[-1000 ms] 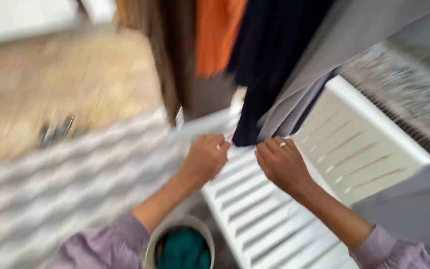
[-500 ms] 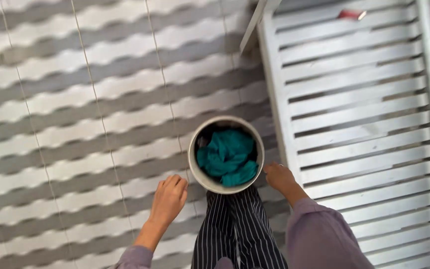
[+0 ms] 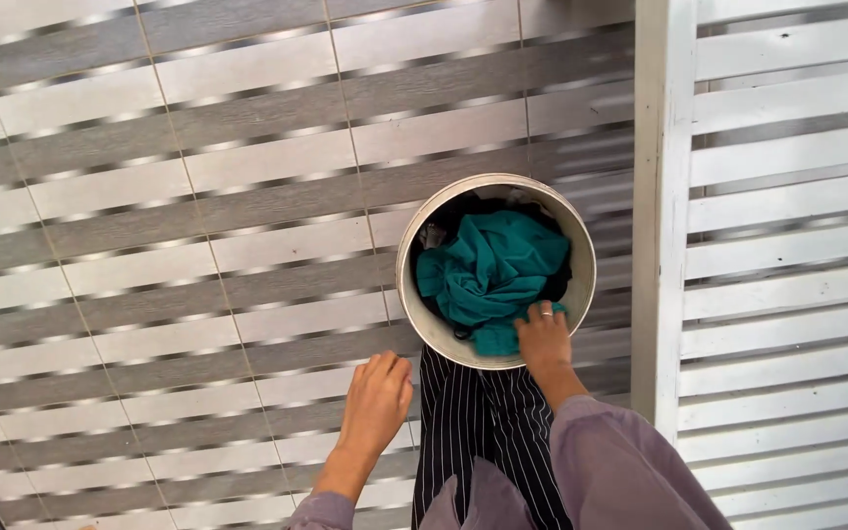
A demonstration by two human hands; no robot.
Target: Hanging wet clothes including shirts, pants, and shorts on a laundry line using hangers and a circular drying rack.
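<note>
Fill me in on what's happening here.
A person stands over a round metal bucket on the striped tiled floor. The right hand reaches into it and touches the teal cloth inside. The left hand hangs open beside the bucket, holding nothing. A white slatted panel lies to the right.

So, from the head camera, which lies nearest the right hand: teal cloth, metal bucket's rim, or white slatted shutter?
1. Crumpled teal cloth, under the right hand.
2. Round metal bucket rim, beside it.
3. White slatted shutter, off to the right.
</note>
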